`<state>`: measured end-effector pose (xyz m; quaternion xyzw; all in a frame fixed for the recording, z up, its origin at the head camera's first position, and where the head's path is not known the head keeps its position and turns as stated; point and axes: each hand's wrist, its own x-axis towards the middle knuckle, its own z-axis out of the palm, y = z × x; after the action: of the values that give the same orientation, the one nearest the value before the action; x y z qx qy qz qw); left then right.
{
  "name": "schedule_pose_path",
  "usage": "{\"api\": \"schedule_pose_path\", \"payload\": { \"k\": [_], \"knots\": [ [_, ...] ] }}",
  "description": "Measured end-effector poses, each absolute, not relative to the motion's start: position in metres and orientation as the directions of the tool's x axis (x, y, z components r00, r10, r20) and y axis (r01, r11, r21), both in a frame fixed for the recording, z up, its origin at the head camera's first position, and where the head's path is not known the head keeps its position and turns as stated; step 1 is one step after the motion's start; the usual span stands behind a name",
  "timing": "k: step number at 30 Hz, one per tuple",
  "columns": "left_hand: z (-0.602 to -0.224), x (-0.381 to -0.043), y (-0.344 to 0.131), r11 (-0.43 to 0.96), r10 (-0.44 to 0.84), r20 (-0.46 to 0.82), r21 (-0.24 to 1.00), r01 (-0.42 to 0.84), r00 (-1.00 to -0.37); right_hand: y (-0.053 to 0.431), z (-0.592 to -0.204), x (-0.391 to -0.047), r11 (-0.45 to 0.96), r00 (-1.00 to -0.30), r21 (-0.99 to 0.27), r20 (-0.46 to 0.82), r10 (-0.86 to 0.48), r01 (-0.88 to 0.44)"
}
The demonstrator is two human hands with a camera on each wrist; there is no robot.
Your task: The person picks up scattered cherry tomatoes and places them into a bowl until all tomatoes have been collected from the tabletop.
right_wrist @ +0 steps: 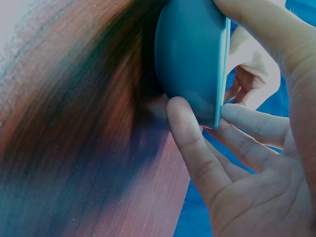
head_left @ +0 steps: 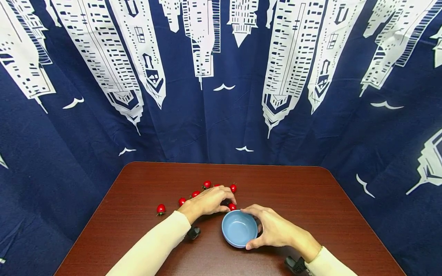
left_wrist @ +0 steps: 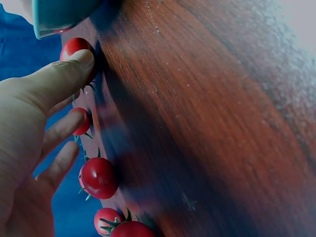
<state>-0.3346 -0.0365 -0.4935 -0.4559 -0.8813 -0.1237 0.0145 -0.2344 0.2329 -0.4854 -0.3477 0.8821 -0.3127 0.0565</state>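
Pinching, it appears, a small, round, glossy red cherry tomato: left hand, fingers curled narrowly about it, lower centre of the head view, just above the smooth, round blue bowl. Right hand: fingers spread wide, gripping the bowl's right side. Progress, judged: early. No fruit shows inside the bowl; other red tomatoes lie up and left on the reddish-brown wooden counter. Pinched fruit: smooth-skinned, apparently whole.

The bowl is plain blue, the tomatoes are red with some green, the table is reddish brown, and the navy cloth carries white buildings and, perhaps, birds.
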Motion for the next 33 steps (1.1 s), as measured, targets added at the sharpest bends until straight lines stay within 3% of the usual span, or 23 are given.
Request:
{"api": "schedule_pose_path", "payload": {
  "k": [9, 18, 25, 33],
  "knots": [
    [-0.493, -0.332, -0.04, 0.55, 0.8, 0.158, 0.191, 0.813, -0.578, 0.233, -0.484, -0.232, 0.549, -0.747, -0.6, 0.128, -0.653, -0.582],
    [-0.487, -0.327, -0.049, 0.59, 0.744, 0.205, 0.247, 0.769, -0.636, 0.232, -0.482, -0.232, 0.541, -0.745, -0.606, 0.134, -0.653, -0.583],
    [-0.48, -0.315, -0.055, 0.558, 0.746, 0.241, 0.285, 0.78, -0.621, 0.233, -0.484, -0.232, 0.54, -0.744, -0.6, 0.143, -0.653, -0.59],
    [-0.464, -0.298, -0.052, 0.529, 0.78, 0.253, 0.222, 0.819, -0.572, 0.234, -0.483, -0.234, 0.555, -0.757, -0.613, 0.11, -0.644, -0.562]
  ]
}}
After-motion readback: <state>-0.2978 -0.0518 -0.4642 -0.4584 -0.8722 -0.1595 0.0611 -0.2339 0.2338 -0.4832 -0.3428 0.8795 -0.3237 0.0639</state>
